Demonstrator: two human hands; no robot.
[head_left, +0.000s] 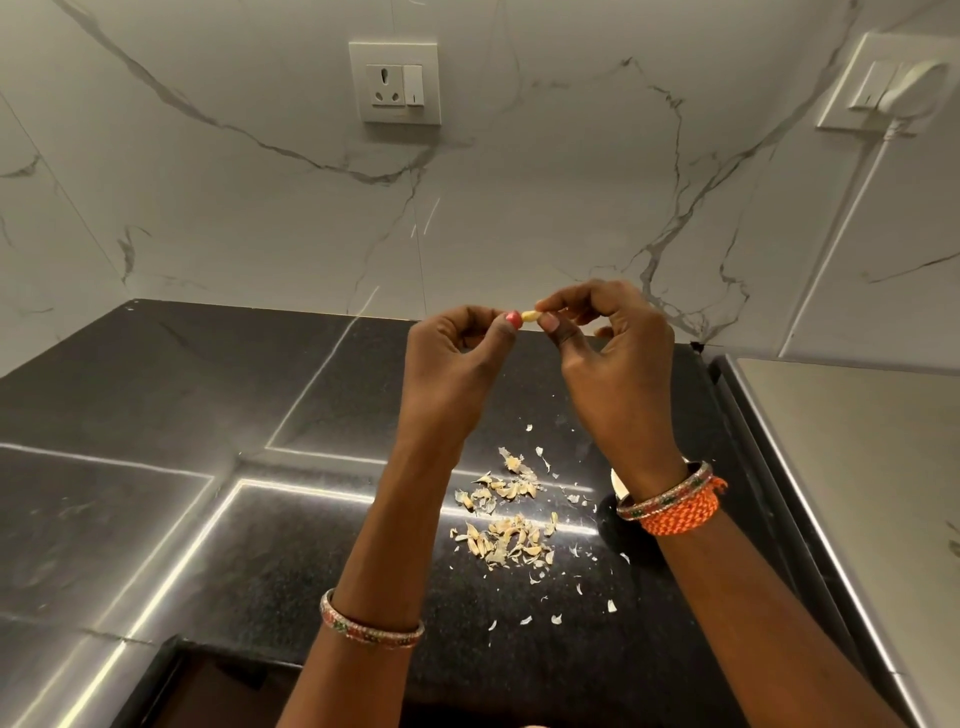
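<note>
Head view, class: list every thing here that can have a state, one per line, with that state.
garlic clove: in the air, pinched between both hands
left hand: pinches the clove's left end
right hand: pinches its right end
garlic skins: loose, scattered on the countertop
middle wall socket: nothing plugged in
right wall socket: white plug in

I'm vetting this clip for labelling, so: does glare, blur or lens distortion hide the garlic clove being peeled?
Head view: no, the garlic clove, pinched between left hand and right hand, is small but sharp, evenly lit; strip-light glare streaks the black countertop, running through the garlic skins; wide-angle bending curves seams of the marble wall.
</note>
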